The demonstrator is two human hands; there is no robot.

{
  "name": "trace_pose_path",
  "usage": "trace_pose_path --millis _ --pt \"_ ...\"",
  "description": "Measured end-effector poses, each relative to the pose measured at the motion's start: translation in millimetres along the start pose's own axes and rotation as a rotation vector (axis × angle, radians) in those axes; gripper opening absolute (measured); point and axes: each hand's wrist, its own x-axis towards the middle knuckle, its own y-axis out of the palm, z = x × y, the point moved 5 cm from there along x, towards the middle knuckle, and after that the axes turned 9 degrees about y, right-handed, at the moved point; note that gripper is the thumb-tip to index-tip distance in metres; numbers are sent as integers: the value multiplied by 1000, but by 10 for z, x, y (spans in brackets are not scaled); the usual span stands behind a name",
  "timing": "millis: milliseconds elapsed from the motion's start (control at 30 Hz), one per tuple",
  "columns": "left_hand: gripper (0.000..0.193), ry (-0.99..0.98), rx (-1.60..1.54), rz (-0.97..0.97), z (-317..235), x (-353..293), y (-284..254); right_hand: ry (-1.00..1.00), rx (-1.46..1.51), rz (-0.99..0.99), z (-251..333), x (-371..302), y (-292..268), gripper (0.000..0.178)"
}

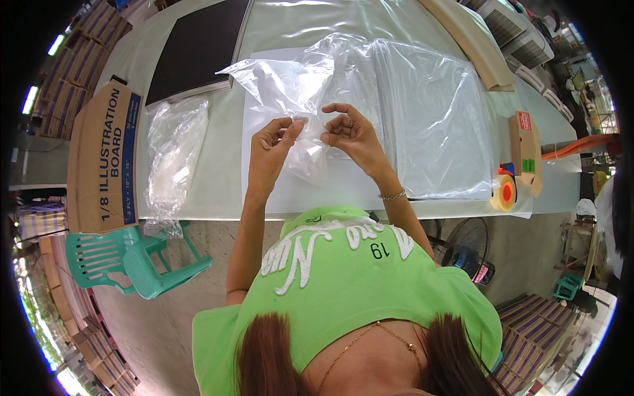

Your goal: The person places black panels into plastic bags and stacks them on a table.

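A crumpled clear plastic bag (304, 79) is spread in front of me over a white sheet (264, 188) on the table. My left hand (277, 142) pinches the bag between thumb and forefinger. At its other side my right hand (353, 140) has the thumb and a curled finger on the plastic, with the forefinger raised. Just right of the hands lies a stack of flat clear plastic bags (442, 125). A loose bundle of clear plastic (175, 155) rests to the left, partly hanging over the table's front edge.
Black boards (198, 46) lie at the far left, beside a brown carton (102, 162). A tape roll (504, 191) and a small cardboard box (525, 152) sit at the right. Brown paper (465, 39) lies far right. Below are a green plastic chair (142, 261) and a fan (465, 247).
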Motion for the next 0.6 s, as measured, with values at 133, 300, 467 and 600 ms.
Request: trace_pose_path --millis 133,300,467,600 --pt "23 39 -48 -55 -2 26 -39 6 -47 11 -26 8 -8 46" --pt "17 -23 -127 -43 7 -26 -18 -257 -357 -126 294 -82 165 45" --pt "13 -19 -246 29 30 -34 41 -335 -415 -94 327 -71 202 14" --pt "12 -123 -484 40 121 -70 81 -280 -119 -157 223 -30 78 11"
